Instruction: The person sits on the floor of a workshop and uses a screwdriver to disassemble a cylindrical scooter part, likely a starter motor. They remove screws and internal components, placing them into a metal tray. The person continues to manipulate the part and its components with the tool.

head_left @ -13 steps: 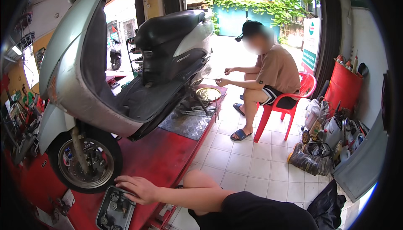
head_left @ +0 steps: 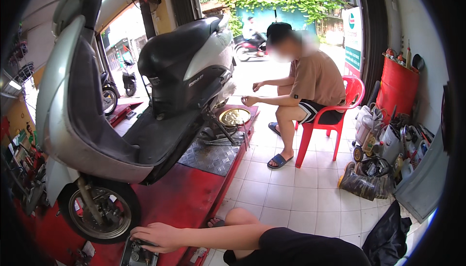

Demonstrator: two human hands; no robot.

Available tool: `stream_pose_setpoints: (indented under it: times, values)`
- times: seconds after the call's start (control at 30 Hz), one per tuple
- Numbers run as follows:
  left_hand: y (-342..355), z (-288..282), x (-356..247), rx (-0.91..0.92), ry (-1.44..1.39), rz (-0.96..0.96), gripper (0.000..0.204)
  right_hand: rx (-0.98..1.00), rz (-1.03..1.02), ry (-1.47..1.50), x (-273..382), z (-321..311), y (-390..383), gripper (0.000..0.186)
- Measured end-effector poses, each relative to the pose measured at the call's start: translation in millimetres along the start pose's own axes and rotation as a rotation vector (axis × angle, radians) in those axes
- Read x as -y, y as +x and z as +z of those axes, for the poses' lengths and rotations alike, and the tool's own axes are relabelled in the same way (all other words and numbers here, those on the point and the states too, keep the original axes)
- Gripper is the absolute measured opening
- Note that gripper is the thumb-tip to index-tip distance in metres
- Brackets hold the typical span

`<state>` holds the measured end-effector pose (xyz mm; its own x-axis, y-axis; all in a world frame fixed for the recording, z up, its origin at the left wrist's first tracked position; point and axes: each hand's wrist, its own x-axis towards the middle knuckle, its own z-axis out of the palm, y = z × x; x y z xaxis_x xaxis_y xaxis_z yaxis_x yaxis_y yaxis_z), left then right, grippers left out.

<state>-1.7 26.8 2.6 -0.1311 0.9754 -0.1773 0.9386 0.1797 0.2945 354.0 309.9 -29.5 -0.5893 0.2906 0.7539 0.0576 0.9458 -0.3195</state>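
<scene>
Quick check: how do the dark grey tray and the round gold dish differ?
The dark grey tray has straight sides; the shiny gold dish is round.
The tray is partly covered by the person's hand; no hand covers the dish.
The picture's lower edge cuts off the tray; the dish shows nearly whole.
Both are open-topped.

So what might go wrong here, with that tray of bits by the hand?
The right hand is over the tray's edge, so pressing there might tip it and spill the loose parts.

The tray sits close to the front wheel, so it may bump the tyre.

The gold dish is near the platform's edge; a knock could send it off.
</scene>
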Motion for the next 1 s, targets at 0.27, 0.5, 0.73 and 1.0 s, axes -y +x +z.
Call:
stream_pose_setpoints:
  times: [0.27,0.5,0.73,1.0]
  values:
    - [91.5,80.8,-114.0,0.365,0.025,0.405,0.056,0.320,0.235,0.059,-39.4,31.0,-41.6,0.042]
    - [143.0,131.1,-135.5,0.532,-0.025,0.681,0.057,0.225,0.370,0.051,-50.4,21.0,-37.4,0.038]
    - [161.3,159.5,-105.4,0.579,-0.132,0.734,0.058,0.365,0.396,0.026,-38.1,36.6,-28.5,0.029]
    - [156.5,194.2,-70.7,0.567,-0.182,0.700,0.058,0.430,0.322,0.034,-38.5,62.6,-23.1,0.026]
